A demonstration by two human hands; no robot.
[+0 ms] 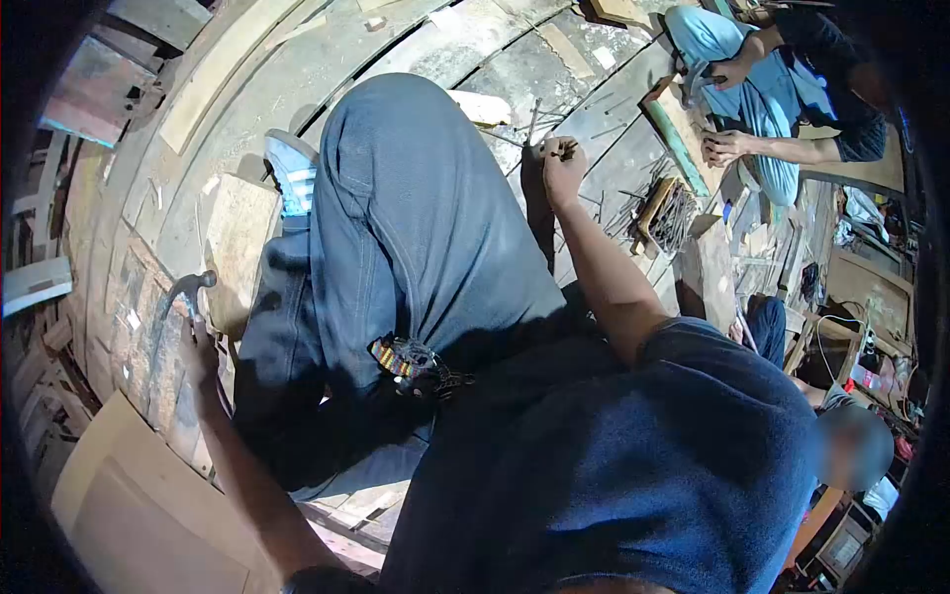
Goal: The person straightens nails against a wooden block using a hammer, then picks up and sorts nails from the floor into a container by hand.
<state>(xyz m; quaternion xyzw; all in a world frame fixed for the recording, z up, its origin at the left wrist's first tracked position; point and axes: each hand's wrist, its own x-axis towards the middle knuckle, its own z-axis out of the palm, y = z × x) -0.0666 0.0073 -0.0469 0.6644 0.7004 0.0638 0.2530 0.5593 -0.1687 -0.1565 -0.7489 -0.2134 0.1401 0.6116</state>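
At the left, my left hand is closed around the handle of a claw hammer, its metal head upward beside a light wood block. My right hand, beyond my raised knee, has its fingers curled around several thin dark nails. Loose nails are scattered on the boards to its right, near a small wooden box heaped with nails. A dark cord with coloured beads or bands lies at my lap.
A co-worker sits at upper right, one hand on a grey object and the other at a green-edged board. Another person is at lower right. Wood pieces and a curved panel lie at left.
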